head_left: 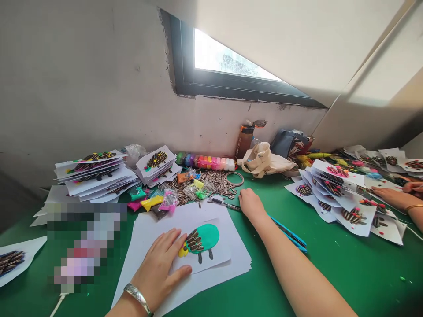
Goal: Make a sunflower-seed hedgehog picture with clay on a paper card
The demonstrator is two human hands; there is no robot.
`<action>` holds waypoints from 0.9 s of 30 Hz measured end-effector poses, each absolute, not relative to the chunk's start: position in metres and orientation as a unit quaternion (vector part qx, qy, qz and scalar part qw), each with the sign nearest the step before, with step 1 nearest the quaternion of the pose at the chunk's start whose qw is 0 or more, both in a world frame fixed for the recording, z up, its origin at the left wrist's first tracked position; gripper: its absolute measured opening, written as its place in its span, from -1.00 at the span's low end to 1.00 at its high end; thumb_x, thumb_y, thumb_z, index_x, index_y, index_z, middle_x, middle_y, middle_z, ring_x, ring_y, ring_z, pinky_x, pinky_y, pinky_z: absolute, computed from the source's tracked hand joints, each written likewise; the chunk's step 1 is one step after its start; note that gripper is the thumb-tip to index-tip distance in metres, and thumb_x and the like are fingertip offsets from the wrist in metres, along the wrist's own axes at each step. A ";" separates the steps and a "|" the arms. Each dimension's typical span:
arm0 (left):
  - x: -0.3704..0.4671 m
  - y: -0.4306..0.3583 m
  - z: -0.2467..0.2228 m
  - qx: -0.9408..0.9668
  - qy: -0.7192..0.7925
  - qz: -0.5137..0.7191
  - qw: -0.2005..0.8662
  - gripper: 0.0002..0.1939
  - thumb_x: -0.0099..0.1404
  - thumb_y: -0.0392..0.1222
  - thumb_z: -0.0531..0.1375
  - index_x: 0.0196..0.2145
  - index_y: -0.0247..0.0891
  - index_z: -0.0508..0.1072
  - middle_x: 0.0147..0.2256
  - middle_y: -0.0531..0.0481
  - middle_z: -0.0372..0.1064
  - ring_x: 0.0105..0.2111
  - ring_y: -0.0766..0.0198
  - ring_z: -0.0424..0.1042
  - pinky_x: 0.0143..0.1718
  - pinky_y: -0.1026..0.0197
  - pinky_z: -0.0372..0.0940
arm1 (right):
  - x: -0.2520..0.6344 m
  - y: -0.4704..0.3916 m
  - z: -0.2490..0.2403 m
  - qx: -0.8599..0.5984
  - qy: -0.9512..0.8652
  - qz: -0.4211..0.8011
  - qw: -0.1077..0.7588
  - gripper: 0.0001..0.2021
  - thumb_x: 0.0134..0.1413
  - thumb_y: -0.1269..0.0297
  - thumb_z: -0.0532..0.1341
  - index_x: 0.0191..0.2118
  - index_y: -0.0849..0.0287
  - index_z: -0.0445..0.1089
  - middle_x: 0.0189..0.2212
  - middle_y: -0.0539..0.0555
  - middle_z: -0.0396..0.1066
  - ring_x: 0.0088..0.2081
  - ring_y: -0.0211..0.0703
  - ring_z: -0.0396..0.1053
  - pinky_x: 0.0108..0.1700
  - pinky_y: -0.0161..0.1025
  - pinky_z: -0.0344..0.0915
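My left hand (161,253) lies on a small white card, fingers spread, holding it down at its left side. The card (221,255) bears a hedgehog-like figure with a green clay body (209,236), a yellow clay head and dark legs. Striped sunflower seeds (194,241) cover the left part of the body. Under the card is a stack of white paper (139,229). My right hand (250,204) is stretched forward at the right edge of the loose seed pile (214,182), fingers curled down. What its fingertips hold, if anything, is hidden. A black pen (224,204) lies beside it.
Stacks of finished cards (95,176) stand at left and right (340,193). Clay packets (152,201), a tape roll (234,178), a bottle (244,141) and a cloth bag (264,160) line the back. A blue tool (291,237) lies under my right forearm. Another person's hands (393,198) are far right.
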State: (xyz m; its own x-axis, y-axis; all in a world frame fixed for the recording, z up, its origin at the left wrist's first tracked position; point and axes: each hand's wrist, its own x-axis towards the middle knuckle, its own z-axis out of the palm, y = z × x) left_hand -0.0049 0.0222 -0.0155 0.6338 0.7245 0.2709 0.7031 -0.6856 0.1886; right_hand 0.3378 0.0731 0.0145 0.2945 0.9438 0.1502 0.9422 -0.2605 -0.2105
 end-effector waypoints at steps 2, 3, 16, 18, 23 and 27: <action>-0.007 0.023 -0.018 0.904 0.394 0.164 0.025 -0.37 0.21 0.13 0.14 0.20 -0.04 0.18 0.19 -0.05 0.17 0.12 -0.04 0.22 0.09 -0.10 0.23 | 0.332 0.073 0.005 -0.790 -0.599 0.004 0.130 -0.82 0.15 0.47 0.03 -0.28 0.28 0.38 -0.34 0.23 0.37 -0.35 -0.08 0.34 -0.36 -0.26 0.09; -0.007 0.023 -0.020 0.902 0.398 0.164 0.020 -0.38 0.21 0.13 0.14 0.20 -0.02 0.17 0.19 -0.04 0.16 0.12 -0.04 0.22 0.08 -0.10 0.23 | 0.330 0.072 0.004 -0.787 -0.602 0.005 0.134 -0.82 0.14 0.48 0.02 -0.28 0.27 0.37 -0.34 0.21 0.37 -0.36 -0.09 0.33 -0.36 -0.26 0.09; -0.009 0.029 -0.027 0.911 0.377 0.169 0.003 -0.34 0.20 0.09 0.16 0.22 0.02 0.11 0.20 -0.01 0.14 0.12 -0.05 0.23 0.07 -0.10 0.23 | 0.247 0.016 0.045 -0.605 -0.610 0.318 0.402 -0.83 -0.07 0.49 0.04 -0.42 0.12 0.33 -0.60 -0.12 0.19 -0.55 -0.35 0.13 -0.53 -0.44 0.06; -0.008 0.030 -0.024 0.912 0.375 0.168 0.010 -0.35 0.20 0.09 0.16 0.22 -0.01 0.13 0.19 -0.04 0.15 0.12 -0.06 0.22 0.06 -0.11 0.24 | 0.230 0.010 0.040 -0.581 -0.616 0.340 0.410 -0.80 -0.09 0.51 0.05 -0.41 0.11 0.37 -0.59 -0.12 0.23 -0.53 -0.36 0.16 -0.51 -0.44 0.07; -0.004 0.024 -0.012 0.910 0.379 0.159 0.045 -0.37 0.21 0.08 0.16 0.19 -0.11 0.19 0.17 -0.12 0.19 0.12 -0.06 0.21 0.07 -0.12 0.23 | 0.222 0.003 0.036 -0.580 -0.616 0.336 0.414 -0.80 0.06 0.41 0.08 -0.30 0.10 0.45 -0.47 -0.07 0.41 -0.43 -0.32 0.31 -0.35 -0.40 0.19; 0.000 0.019 -0.004 0.906 0.391 0.144 0.080 -0.39 0.19 0.05 0.19 0.15 -0.19 0.26 0.17 -0.17 0.18 0.14 -0.08 0.17 0.11 -0.15 0.17 | 0.229 -0.004 0.030 -0.595 -0.637 0.319 0.373 -0.81 0.08 0.41 0.09 -0.28 0.09 0.45 -0.39 -0.03 0.46 -0.35 -0.25 0.35 -0.28 -0.34 0.22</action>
